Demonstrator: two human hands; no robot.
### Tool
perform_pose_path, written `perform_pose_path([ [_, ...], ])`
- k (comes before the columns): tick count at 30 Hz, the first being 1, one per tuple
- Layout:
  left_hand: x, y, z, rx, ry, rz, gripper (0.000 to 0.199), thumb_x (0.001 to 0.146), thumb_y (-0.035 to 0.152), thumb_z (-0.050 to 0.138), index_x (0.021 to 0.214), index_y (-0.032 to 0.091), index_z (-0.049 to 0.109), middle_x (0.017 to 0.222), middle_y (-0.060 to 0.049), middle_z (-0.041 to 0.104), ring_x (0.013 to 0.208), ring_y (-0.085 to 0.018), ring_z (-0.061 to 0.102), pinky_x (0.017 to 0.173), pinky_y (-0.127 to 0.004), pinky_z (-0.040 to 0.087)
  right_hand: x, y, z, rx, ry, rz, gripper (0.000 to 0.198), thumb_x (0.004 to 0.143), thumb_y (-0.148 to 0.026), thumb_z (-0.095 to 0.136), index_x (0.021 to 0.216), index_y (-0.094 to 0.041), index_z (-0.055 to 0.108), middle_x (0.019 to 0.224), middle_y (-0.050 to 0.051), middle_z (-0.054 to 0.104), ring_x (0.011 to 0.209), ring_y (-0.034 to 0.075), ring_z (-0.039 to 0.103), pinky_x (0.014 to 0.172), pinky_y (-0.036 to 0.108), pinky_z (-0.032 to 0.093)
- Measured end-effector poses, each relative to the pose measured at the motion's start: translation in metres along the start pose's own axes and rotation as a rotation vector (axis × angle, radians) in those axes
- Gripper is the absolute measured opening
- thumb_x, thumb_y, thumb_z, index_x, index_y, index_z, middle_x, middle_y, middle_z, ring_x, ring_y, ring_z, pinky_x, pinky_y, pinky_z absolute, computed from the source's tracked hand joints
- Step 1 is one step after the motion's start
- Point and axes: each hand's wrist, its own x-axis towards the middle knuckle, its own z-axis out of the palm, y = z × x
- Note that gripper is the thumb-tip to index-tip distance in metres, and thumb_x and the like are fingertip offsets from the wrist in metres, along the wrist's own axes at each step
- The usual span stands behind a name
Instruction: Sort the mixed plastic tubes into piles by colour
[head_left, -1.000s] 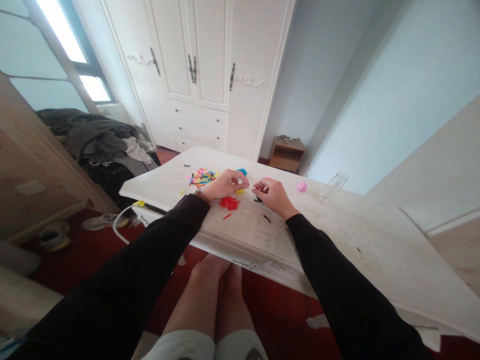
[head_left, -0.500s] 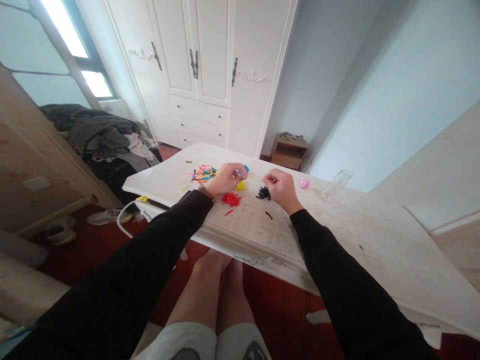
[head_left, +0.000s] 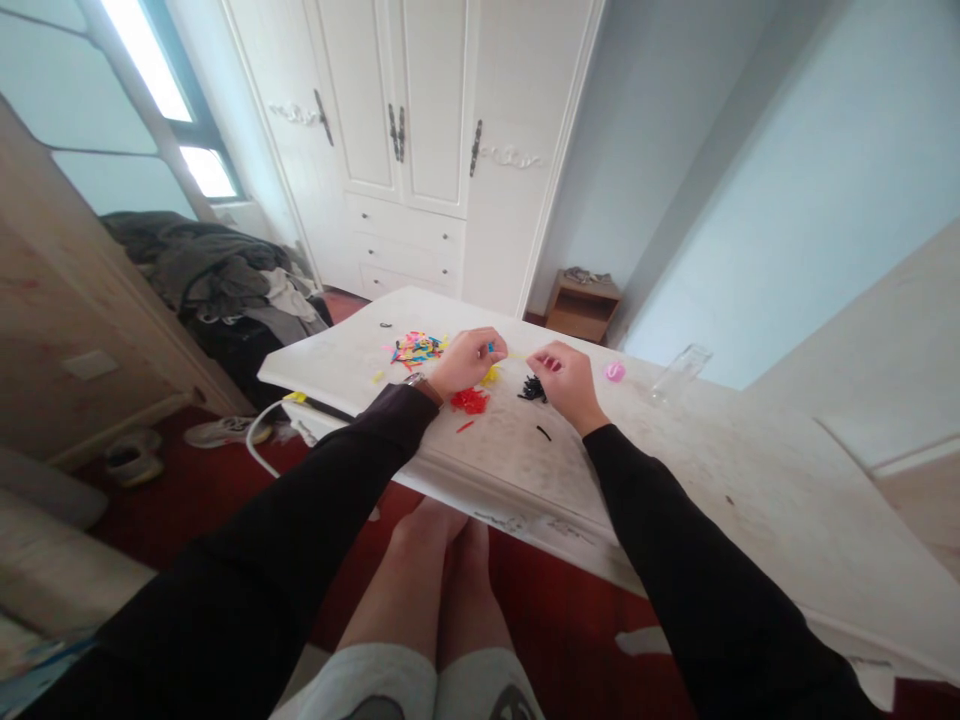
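Many red pieces [head_left: 469,401], black pieces [head_left: 533,388], left hand [head_left: 469,360] pinching yellow band [head_left: 517,356], right hand [head_left: 564,380] likewise

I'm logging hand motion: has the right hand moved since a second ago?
Yes: the right hand has shifted slightly forward and to the right, judged against the black pile, which it mostly covered and now leaves largely in view.

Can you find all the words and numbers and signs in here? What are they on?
I can't read any words, numbers or signs.
Table: dark marks along its front edge, too blurred to tell if they are writing.
Shorts: a dark print, cut off by the picture's edge; I can't make out letters.
What looks like a watch, by the left hand: too small to read.
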Motion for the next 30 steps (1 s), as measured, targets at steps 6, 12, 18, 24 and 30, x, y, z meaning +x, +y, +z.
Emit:
perform_pose_path([
  [6, -0.001, -0.007, -0.008, 0.096, 0.032, -0.041, 0.014, 0.088, 0.023, 0.059, 0.084, 0.016, 0.07, 0.085, -0.005, 0.071, 0.065, -0.013, 0.054, 0.067, -0.027, 0.042, 0.0, 0.008, -0.004, 0.016, 0.12, 0.102, 0.014, 0.085, -0.027, 0.059, 0.074, -0.02, 0.064, 0.076, 0.002, 0.068, 0.07, 0.016, 0.058, 0.066, 0.03, 0.044],
  [12, -0.002, -0.006, -0.011, 0.162, -0.021, -0.073, 0.021, 0.088, 0.029, 0.059, 0.08, 0.016, 0.074, 0.081, -0.005, 0.072, 0.062, -0.013, 0.054, 0.065, -0.026, 0.041, 0.0, 0.008, -0.008, -0.016, 0.072, 0.089, 0.013, 0.084, -0.023, 0.058, 0.071, -0.02, 0.061, 0.077, 0.003, 0.066, 0.071, 0.017, 0.057, 0.067, 0.031, 0.044],
  [18, -0.004, -0.004, -0.011, 0.232, -0.033, -0.117, 0.02, 0.084, 0.028, 0.061, 0.075, 0.016, 0.075, 0.071, -0.004, 0.07, 0.059, -0.014, 0.055, 0.065, -0.027, 0.042, 0.0, 0.009, -0.012, -0.026, 0.029, 0.107, 0.011, 0.082, -0.023, 0.059, 0.072, -0.02, 0.063, 0.076, 0.003, 0.066, 0.07, 0.017, 0.057, 0.067, 0.031, 0.042],
  [24, -0.006, -0.002, -0.013, 0.327, -0.026, -0.151, 0.019, 0.08, 0.025, 0.06, 0.07, 0.017, 0.074, 0.073, -0.006, 0.071, 0.062, -0.017, 0.057, 0.069, -0.029, 0.045, 0.001, 0.007, -0.013, -0.029, -0.005, 0.111, 0.011, 0.08, -0.023, 0.06, 0.072, -0.019, 0.064, 0.07, 0.002, 0.063, 0.067, 0.016, 0.055, 0.066, 0.03, 0.041],
  [30, -0.006, -0.003, -0.014, 0.35, 0.055, -0.175, 0.019, 0.077, 0.024, 0.058, 0.065, 0.017, 0.072, 0.069, -0.006, 0.07, 0.061, -0.017, 0.056, 0.065, -0.029, 0.043, 0.003, -0.001, -0.029, -0.005, -0.226, 0.116, 0.017, 0.08, -0.027, 0.062, 0.066, -0.018, 0.064, 0.061, -0.001, 0.059, 0.06, 0.013, 0.05, 0.061, 0.029, 0.036],
])
